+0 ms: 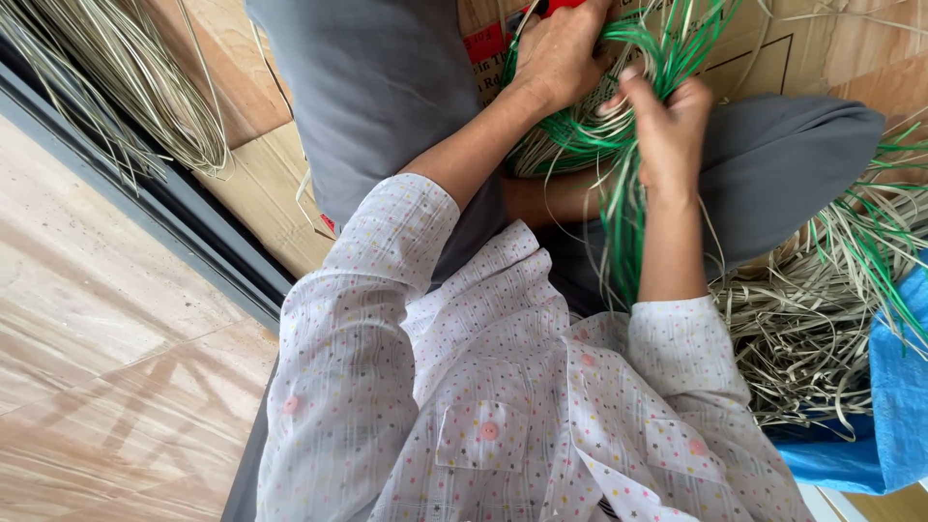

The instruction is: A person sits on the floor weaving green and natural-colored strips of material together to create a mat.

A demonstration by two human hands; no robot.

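I look straight down my own chest at a woven piece of green and pale straw strands [570, 145] resting on my lap. My left hand [556, 53] presses on its far left part, fingers curled over the weave. My right hand [667, 126] is closed around a bunch of loose green strands [623, 232] that trail down toward my body. The two hands sit close together, nearly touching. I wear a white dotted shirt and grey trousers [377, 87].
A heap of pale straw strands [812, 329] lies at the right on a blue sheet [894, 406]. Another bundle of straw [126, 87] lies top left. Flattened cardboard [261, 184] is under my legs, beside a dark door track [155, 203] and tan floor tiles.
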